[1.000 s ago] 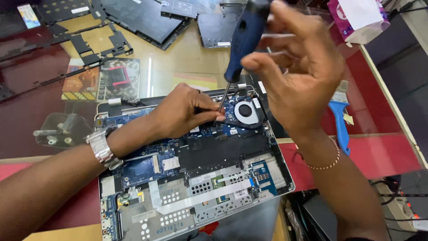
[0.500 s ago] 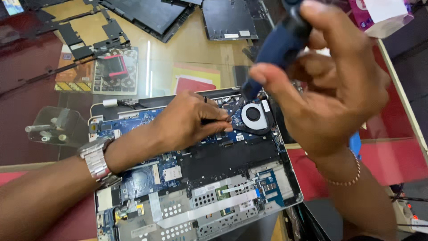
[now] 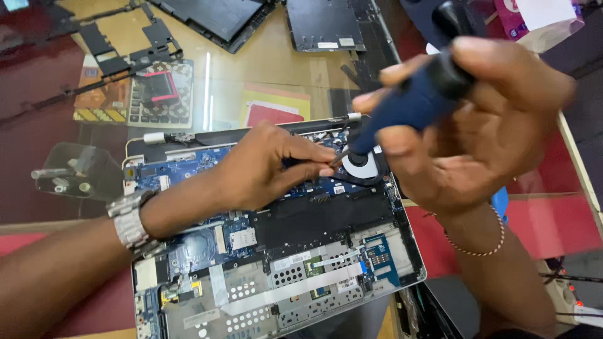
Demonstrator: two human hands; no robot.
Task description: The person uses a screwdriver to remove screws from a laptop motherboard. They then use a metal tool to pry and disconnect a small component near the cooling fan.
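An opened laptop base [image 3: 389, 276] lies in front of me, its blue circuit board [image 3: 188, 169] and round cooling fan [image 3: 367, 166] exposed. My right hand [image 3: 477, 132] grips a screwdriver with a dark blue handle [image 3: 414, 100], tip pointing down beside the fan. My left hand [image 3: 264, 166], with a metal watch [image 3: 129, 220] on the wrist, rests on the board, its pinched fingertips right at the screwdriver tip. What they pinch is too small to tell.
Removed black laptop covers [image 3: 220, 19] and black frame pieces [image 3: 125, 41] lie at the back of the glass table. A clear plastic stand [image 3: 75, 172] sits left of the laptop. A small patterned device with a red part [image 3: 157, 88] is behind it.
The view has moved closer and shifted slightly. My right hand with the screwdriver has tilted, its handle now leaning to the right. My left hand stays pinched near the fan.
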